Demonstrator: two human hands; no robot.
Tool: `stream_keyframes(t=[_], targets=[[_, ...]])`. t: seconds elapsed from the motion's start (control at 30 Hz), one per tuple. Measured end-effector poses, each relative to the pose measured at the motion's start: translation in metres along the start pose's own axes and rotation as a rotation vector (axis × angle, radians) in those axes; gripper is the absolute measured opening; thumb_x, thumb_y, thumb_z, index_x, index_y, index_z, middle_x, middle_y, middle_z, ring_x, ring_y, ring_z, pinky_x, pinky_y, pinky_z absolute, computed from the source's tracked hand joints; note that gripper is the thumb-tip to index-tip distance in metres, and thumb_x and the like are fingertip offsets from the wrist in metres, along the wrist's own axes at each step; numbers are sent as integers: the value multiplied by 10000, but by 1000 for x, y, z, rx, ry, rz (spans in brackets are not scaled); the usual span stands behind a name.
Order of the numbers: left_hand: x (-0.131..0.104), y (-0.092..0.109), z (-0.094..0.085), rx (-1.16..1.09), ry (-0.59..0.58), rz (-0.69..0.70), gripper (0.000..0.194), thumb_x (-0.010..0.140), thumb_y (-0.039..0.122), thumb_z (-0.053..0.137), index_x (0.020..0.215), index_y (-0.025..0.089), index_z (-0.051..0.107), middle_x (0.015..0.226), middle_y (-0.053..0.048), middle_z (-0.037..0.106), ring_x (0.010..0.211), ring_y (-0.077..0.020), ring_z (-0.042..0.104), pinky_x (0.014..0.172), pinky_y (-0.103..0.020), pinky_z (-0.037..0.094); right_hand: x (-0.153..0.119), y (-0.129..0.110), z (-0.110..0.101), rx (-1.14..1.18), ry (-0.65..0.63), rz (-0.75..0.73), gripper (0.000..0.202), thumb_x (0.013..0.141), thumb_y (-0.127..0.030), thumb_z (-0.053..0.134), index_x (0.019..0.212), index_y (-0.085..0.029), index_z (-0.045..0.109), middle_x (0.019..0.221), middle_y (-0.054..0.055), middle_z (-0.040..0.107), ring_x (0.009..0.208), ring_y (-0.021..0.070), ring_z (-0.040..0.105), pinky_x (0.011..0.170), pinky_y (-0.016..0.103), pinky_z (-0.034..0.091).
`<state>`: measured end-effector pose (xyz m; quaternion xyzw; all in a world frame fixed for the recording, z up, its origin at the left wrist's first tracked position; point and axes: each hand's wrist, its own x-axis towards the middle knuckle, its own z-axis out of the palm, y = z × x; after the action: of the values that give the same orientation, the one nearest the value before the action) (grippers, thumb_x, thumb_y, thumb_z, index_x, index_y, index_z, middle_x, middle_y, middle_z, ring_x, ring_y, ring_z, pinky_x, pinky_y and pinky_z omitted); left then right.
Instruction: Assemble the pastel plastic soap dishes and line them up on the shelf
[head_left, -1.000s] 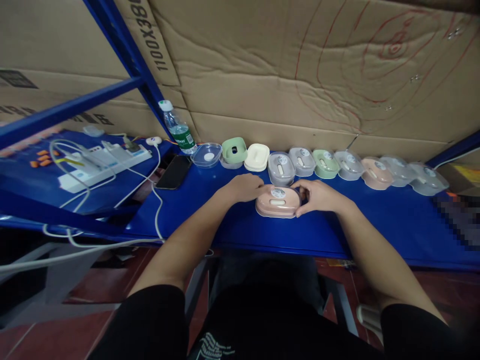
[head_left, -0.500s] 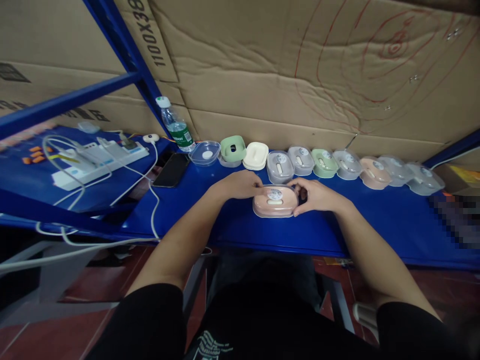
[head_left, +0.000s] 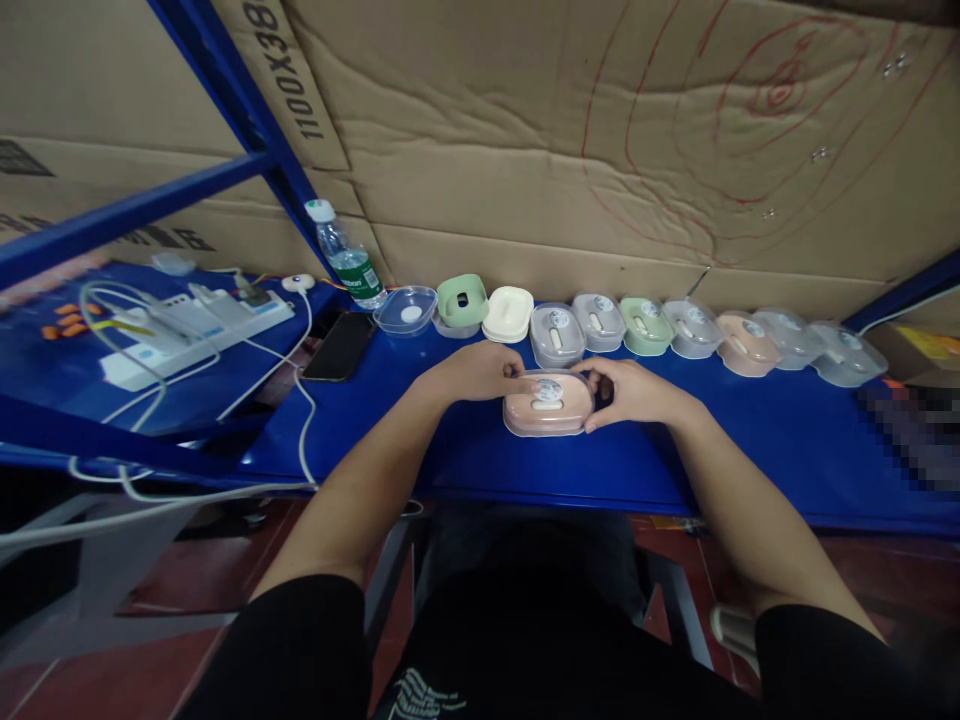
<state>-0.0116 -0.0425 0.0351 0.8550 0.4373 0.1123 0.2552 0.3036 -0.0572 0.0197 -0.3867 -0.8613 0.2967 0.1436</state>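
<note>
A pink oval box (head_left: pixel 551 412) with a clear cover, a round sticker and a small white handle on top sits on the blue table in front of me. My left hand (head_left: pixel 480 371) has its fingers curled against the box's back left edge; its fingertips are partly hidden. At the right end, my right hand (head_left: pixel 634 391) grips the same box, thumb in front and fingers behind. Just behind it stands a grey box (head_left: pixel 557 338) with a clear cover. To that box's left are a cream piece (head_left: pixel 508 314) and a green piece (head_left: pixel 462 299) with a dark opening.
More covered boxes run rightward along the cardboard wall, among them a green box (head_left: pixel 646 327) and another pink box (head_left: pixel 748 345). At left are a clear lid (head_left: pixel 406 311), a water bottle (head_left: pixel 352 265), a black phone (head_left: pixel 340 347) and a power strip (head_left: pixel 199 335) with trailing cables.
The whole view has shifted slightly. Both hands keep the same places on the pink box, and nothing on the table has visibly moved.
</note>
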Motion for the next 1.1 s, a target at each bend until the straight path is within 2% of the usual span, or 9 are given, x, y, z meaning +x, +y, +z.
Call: stream_keyframes(t=[0.4,0.6,0.67,0.73,0.8,0.87,0.93,1.0,1.1], targets=[[0,2,-3,23,-47,-95,369,859,581,712,940,234,809,928,-43,795,803,-184,691,678,-298,409,1,4,2,-45,0,-16,916,663,-602,937,1457,-265,627,938,36,752,808,234,683,747,364,518],[0,-1,-2,33,-65,-55,426,920,610,641,921,220,811,915,-59,803,789,-185,693,669,-293,406,0,5,2,-73,-17,13,981,666,-684,910,1488,-239,613,940,51,759,814,252,704,759,384,532],[1,-1,-2,46,-62,-44,453,936,625,616,925,215,807,919,-65,805,789,-188,695,663,-293,403,0,3,1,-131,33,-1,1018,645,-719,905,1488,-229,613,984,73,763,850,272,712,777,402,542],[1,0,-1,69,-62,-47,479,952,641,588,939,214,803,905,-64,802,789,-193,696,660,-295,398,-1,0,0,-222,158,-51,972,682,-759,861,1460,-222,635,1052,103,762,913,298,715,812,428,554],[2,2,0,92,-56,-54,502,970,651,553,959,214,799,889,-57,794,791,-197,695,664,-297,396,-1,-8,1,-318,309,-137,821,805,-763,762,1407,-212,671,1086,125,761,979,316,712,867,461,560],[3,5,4,114,-46,-55,520,991,652,516,983,213,794,894,-55,790,804,-204,697,674,-302,399,1,-18,6,-383,398,-244,682,920,-717,667,1378,-213,686,1113,130,768,1037,323,709,927,489,555],[5,7,8,141,-30,-54,516,1012,633,486,1009,215,788,921,-60,791,843,-217,704,690,-309,405,4,-29,14,-413,378,-354,623,968,-672,632,1406,-229,669,1214,127,767,1123,324,701,984,501,540],[6,8,12,181,-13,-66,489,1026,603,476,1025,222,783,955,-65,793,895,-235,710,705,-316,408,7,-36,23,-436,300,-437,625,977,-657,633,1450,-248,638,1366,121,728,1237,324,673,1039,505,518],[7,4,12,236,27,-125,487,1018,620,495,963,226,777,946,-72,790,908,-247,708,697,-319,402,9,-39,31,-471,211,-479,656,959,-662,663,1458,-237,634,1488,124,665,1334,327,632,1081,504,498]])
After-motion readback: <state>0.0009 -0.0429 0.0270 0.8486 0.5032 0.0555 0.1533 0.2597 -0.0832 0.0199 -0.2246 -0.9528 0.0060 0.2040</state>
